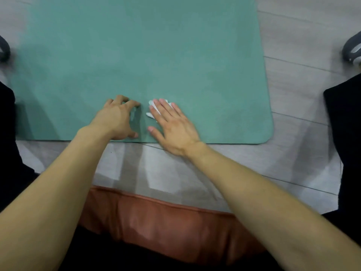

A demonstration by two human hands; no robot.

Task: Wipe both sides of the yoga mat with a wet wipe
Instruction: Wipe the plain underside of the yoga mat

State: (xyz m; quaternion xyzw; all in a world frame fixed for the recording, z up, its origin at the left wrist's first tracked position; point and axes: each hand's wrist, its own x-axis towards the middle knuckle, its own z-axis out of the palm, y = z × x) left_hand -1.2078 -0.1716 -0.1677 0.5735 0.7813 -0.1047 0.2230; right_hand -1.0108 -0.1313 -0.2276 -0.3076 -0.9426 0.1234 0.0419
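Observation:
A teal yoga mat (146,55) lies flat on the floor, its near edge and rounded right corner towards me. My right hand (173,128) lies flat with straight fingers on a crumpled white wet wipe (151,106), pressing it onto the mat near the near edge. Most of the wipe is hidden under the fingers. My left hand (117,118) rests beside it on the mat, propped on arched fingertips and thumb, holding nothing.
Grey wood-look floor (293,94) surrounds the mat. An orange-brown cushion edge (166,222) sits below my arms. Dark shapes stand at the far left (5,114) and far right (343,124). A grey shoe (352,47) lies at the right edge.

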